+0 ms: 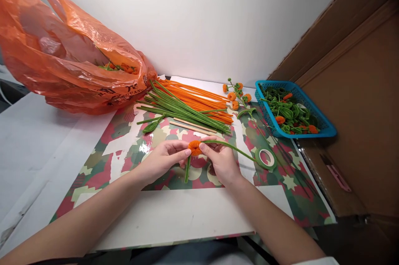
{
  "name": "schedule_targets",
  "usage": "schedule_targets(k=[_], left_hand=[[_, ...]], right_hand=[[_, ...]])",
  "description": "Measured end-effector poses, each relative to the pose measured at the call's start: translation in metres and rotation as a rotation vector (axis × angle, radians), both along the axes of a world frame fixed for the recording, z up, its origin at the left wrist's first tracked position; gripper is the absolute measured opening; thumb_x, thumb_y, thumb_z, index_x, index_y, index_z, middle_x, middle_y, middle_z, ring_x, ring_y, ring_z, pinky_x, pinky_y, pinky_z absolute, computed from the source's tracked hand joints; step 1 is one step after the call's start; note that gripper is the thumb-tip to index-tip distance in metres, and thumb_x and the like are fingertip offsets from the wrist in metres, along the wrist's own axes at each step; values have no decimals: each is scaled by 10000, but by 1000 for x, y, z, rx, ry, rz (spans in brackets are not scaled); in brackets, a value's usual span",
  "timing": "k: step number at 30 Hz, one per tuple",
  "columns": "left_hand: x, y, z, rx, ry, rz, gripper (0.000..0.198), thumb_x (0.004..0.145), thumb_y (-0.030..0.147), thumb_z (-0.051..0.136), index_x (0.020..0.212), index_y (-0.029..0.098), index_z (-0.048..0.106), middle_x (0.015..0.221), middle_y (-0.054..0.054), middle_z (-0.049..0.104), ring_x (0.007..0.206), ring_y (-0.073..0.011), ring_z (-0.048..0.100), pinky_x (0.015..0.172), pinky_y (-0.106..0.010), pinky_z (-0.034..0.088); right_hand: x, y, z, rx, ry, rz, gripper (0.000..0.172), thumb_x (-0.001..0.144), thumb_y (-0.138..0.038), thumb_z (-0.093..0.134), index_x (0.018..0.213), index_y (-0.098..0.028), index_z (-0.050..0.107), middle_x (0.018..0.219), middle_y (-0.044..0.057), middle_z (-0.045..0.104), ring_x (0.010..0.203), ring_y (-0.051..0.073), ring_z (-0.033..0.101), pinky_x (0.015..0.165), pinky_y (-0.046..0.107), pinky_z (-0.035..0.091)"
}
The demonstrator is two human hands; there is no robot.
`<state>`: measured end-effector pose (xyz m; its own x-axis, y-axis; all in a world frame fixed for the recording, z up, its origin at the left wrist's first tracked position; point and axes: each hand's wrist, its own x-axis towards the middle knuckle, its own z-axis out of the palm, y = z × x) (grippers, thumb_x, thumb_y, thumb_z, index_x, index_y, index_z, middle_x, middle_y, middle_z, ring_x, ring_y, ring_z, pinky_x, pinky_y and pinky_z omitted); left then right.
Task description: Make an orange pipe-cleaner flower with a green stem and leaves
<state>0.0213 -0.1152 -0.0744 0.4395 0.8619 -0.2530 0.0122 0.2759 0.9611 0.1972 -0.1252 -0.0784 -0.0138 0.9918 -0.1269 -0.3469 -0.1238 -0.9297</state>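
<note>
Between both hands is an orange pipe-cleaner flower (195, 148), round and ribbed. My left hand (168, 157) pinches its left edge with thumb and fingers. From the other side, my right hand (220, 159) grips the flower's right edge, its thumb on the front. A green pipe cleaner (187, 170) hangs down below the flower, and another green length (237, 148) runs from my right hand toward a roll of green tape (265, 158). Whether these two green pieces are joined behind the flower is hidden.
Behind my hands lie green pipe cleaners (187, 111), orange pipe cleaners (193, 94) and wooden sticks (193, 126). A finished flower spray (236, 95) lies near a blue basket (327, 131) of green and orange pieces. An orange plastic bag (77, 78) stands left; a pink cutter (338, 177) lies right.
</note>
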Motion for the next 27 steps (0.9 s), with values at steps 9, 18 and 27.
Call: schedule_targets(k=[9,18,27], left_hand=[[6,-6,7,134,122,16,291,844,457,604,843,166,628,612,47,524,552,-82,466,520,-177,408],[7,-6,5,115,144,43,294,811,450,613,775,161,574,678,27,550,566,-87,458,513,-189,389],[5,-6,4,104,95,33,293,825,459,617,792,169,593,622,22,598,576,-111,511,519,-201,399]], right_hand=[[-1,-1,2,0,-70,0,217,638,-333,802,764,-206,679,741,-6,699,705,157,673,685,294,573],[-3,-3,2,39,-100,14,210,652,-344,789,767,-218,666,741,-8,703,710,162,687,668,289,586],[-5,-3,-1,29,20,28,180,664,-328,799,767,-220,699,752,-11,715,694,153,682,631,270,579]])
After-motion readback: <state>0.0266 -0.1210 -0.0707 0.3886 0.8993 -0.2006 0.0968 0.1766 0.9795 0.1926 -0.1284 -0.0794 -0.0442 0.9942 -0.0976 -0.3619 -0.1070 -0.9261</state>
